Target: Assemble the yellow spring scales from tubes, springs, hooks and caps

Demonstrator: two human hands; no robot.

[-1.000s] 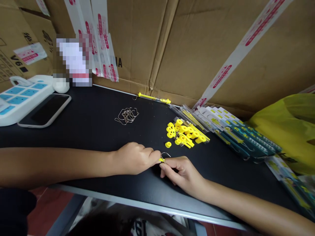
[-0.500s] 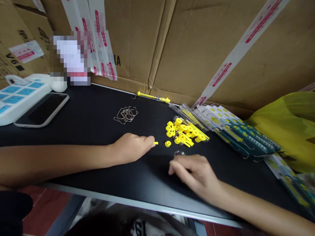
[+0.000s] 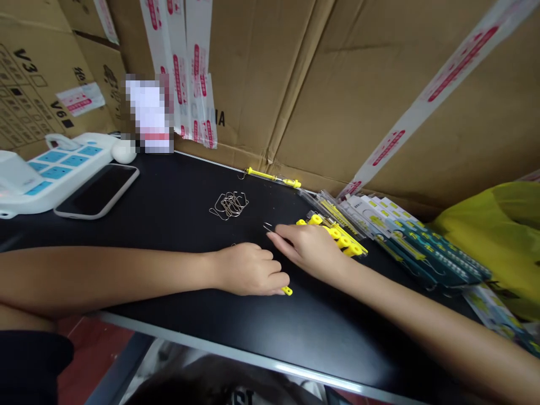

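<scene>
My left hand is closed, knuckles up, over the black tabletop. A small yellow plastic piece with a hole sticks out from under its fingers; the rest is hidden. A bit of wire shows just above the back of this hand. My right hand is pinched, with a thin metal wire piece at its fingertips. Behind and under that hand lie yellow plastic parts, partly covered by it. Beyond my hands lies a tangle of wire hooks.
A yellow spring scale lies along the back edge by the cardboard. Packaged scales are stacked right, beside a yellow bag. A phone and a power strip occupy the left.
My right hand has moved forward and left, partly covering the yellow parts. My left hand has turned knuckles up and come slightly nearer and right. The view has shifted.
</scene>
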